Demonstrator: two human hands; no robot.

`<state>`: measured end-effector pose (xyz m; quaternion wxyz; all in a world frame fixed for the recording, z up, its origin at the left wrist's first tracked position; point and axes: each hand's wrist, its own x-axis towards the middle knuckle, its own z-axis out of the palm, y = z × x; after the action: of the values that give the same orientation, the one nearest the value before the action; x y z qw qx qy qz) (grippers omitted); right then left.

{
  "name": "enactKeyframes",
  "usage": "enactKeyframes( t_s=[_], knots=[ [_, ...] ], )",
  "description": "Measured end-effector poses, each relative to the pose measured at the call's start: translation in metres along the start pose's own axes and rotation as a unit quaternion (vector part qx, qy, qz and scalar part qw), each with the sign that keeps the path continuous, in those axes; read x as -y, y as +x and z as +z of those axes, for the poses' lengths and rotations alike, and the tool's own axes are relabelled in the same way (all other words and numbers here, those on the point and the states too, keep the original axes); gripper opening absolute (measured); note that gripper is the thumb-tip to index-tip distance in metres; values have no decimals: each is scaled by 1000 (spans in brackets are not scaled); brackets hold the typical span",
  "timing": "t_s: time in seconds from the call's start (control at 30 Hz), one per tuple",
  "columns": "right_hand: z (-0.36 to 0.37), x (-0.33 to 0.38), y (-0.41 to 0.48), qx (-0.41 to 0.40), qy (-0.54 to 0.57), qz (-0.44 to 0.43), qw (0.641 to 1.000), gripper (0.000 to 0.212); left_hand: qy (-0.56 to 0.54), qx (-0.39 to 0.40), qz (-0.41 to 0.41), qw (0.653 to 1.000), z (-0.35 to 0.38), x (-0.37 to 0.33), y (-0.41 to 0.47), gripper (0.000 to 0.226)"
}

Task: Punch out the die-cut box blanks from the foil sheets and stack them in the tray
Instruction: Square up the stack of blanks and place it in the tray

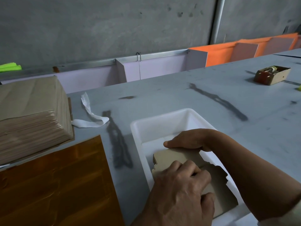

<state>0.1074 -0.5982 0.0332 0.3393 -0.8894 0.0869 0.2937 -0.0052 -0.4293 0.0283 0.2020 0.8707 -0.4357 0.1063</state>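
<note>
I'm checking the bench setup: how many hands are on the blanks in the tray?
2. The left hand is on the near part of the stack of blanks; the right hand is at its far edge, both inside the white tray.

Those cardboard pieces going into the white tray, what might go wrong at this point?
1. The blanks lie skewed in the tray. Their notched edge near the tray's right wall could catch on it and bend.
2. The stack's left edges look stepped rather than flush, so it may fan out once the left hand and right hand let go.
</note>
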Motion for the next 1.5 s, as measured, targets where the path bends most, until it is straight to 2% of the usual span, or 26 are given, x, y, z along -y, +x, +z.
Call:
enactKeyframes(
  t_s=[0.1, 0.23, 0.37, 0.47, 0.6, 0.83, 0.97, 1.13, 1.33, 1.5],
  knots=[
    [-1, 6, -2, -13, -66, -8, 998, 57, 1, -2, -3, 1000, 0, -1, 1, 24],
    [-4, 18, -11, -69, -165, -26, 984, 61, -20, 0, 14, 1000, 1, 1, 1, 30],
    [-11, 21, -22, -23, -109, -88, 990, 60, -23, -1, 11, 1000, 1, 2, 3, 25],
    [-9, 20, -24, 26, -171, -96, 980, 68, -14, 0, 22, 1000, 4, 5, 3, 25],
    [-7, 21, -20, 43, -217, -83, 972, 58, -6, -1, 17, 1000, 4, 3, 2, 23],
    [-6, 19, -19, 44, -202, -80, 975, 55, -1, -10, 9, 1000, 6, 3, 2, 25],
    [-7, 17, -19, 50, -174, -82, 980, 54, -40, 2, -18, 999, 4, 2, 2, 32],
    [-7, 14, -22, 35, -120, -98, 987, 67, -77, -3, -41, 996, 2, 6, 0, 38],
    [-9, 14, -30, -4, -75, -103, 992, 72, -161, -73, -54, 983, -4, 4, -4, 34],
    [-13, 13, -34, -27, -70, -82, 994, 70, -156, -153, -33, 975, -11, 3, -13, 24]
  ],
)
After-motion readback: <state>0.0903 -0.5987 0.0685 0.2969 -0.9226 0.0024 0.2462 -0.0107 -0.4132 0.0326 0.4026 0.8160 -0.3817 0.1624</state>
